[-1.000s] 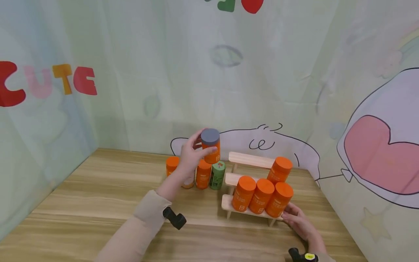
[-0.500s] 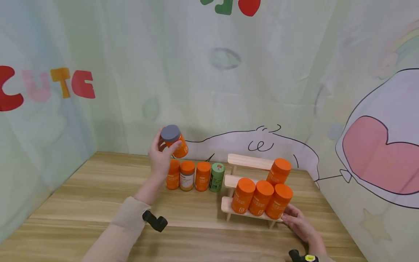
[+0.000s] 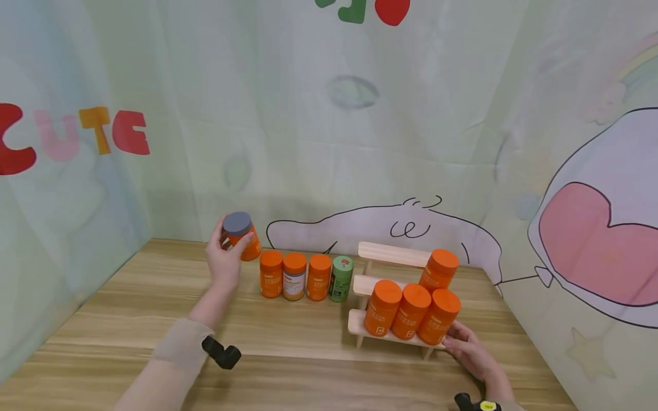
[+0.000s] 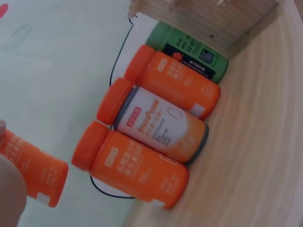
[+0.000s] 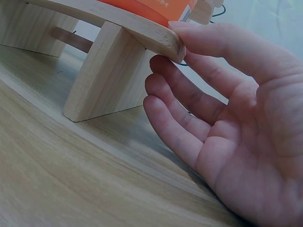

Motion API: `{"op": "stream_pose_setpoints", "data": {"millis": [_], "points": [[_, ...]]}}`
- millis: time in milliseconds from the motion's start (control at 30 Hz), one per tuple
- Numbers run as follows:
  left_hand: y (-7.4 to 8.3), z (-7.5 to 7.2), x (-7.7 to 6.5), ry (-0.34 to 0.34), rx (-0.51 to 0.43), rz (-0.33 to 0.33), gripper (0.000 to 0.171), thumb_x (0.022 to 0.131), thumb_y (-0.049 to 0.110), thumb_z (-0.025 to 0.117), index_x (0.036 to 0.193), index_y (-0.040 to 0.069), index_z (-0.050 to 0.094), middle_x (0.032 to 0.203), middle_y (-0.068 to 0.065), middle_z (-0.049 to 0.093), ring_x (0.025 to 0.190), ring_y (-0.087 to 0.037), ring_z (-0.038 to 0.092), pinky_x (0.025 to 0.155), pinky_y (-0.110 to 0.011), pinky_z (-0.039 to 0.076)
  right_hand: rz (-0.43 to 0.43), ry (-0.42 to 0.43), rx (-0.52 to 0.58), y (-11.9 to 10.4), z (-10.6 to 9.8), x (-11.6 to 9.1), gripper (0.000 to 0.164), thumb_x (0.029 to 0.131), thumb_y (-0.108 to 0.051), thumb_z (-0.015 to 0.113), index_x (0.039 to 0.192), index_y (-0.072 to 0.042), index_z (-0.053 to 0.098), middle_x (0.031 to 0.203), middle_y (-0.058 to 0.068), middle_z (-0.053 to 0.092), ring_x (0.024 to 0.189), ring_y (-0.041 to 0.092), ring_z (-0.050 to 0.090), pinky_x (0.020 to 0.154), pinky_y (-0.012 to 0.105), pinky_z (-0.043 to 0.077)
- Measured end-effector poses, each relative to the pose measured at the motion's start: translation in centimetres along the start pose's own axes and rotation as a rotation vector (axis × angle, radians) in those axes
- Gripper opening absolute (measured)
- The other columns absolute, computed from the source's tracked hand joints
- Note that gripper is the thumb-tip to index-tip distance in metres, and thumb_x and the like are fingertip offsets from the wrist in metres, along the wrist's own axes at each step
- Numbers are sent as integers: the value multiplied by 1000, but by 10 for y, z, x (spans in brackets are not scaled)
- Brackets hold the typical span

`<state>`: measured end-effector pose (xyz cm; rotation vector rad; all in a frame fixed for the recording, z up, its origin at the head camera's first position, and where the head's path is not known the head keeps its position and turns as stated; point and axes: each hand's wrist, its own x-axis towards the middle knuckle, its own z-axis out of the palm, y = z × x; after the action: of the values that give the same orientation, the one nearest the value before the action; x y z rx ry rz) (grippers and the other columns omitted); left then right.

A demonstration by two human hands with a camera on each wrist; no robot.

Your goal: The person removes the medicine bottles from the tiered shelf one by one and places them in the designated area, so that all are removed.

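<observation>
My left hand [image 3: 224,265] grips an orange jar with a grey lid [image 3: 249,249], tilted slightly, to the left of a row of jars. In the left wrist view, this orange jar [image 4: 45,177] appears against the backdrop, raised off the table. The row holds an orange jar [image 3: 271,279], a white-labelled jar with an orange lid [image 3: 294,282], another orange jar [image 3: 319,279] and a green jar [image 3: 341,281]. My right hand [image 3: 472,349] pinches the right end of the bottom step of a three-step wooden rack [image 3: 396,253], thumb on top, in the right wrist view [image 5: 236,113].
Three orange jars stand on the rack's bottom step, the middle one an orange jar [image 3: 411,313]. A further orange jar [image 3: 439,269] stands higher on the right. A printed curtain [image 3: 205,142] hangs behind and beside the wooden table [image 3: 288,354].
My left hand has carried the grey-lidded jar leftward from above the green jar, past the row, and lowered it somewhat. My right hand has stayed on the rack.
</observation>
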<state>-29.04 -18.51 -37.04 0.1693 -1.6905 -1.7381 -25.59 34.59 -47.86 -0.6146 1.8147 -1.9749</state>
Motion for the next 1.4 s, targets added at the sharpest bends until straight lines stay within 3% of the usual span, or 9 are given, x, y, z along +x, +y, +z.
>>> {"op": "stream_pose_setpoints", "data": {"millis": [233,533,800,1400], "points": [[-18,-9,-4,-4,69,-49,70,85,7,75,147,5,43,145,-18,49,130,-30,47,106,-42,40,37,32,-18,-2,2,-1,44,99,-4,43,121,-39,57,120,-15,59,111,0,56,95,18,48],[-38,-12,-10,-18,60,-101,71,84,3,75,147,3,42,146,-20,48,131,-34,46,111,-49,38,29,29,-24,0,2,-1,45,99,-3,42,122,-39,56,121,-16,59,111,0,57,96,18,47],[-46,-13,-17,-51,95,-158,72,85,2,74,148,3,40,148,-23,44,133,-37,45,112,-50,37,-36,-20,17,1,1,0,48,99,2,38,124,-35,57,122,-13,60,111,2,58,95,19,48],[-62,-13,-26,-94,134,-203,71,86,2,72,149,3,39,149,-25,42,136,-37,41,113,-49,35,28,35,-23,-2,0,0,40,100,-4,42,121,-37,53,121,-14,57,112,0,56,96,18,48]]}}
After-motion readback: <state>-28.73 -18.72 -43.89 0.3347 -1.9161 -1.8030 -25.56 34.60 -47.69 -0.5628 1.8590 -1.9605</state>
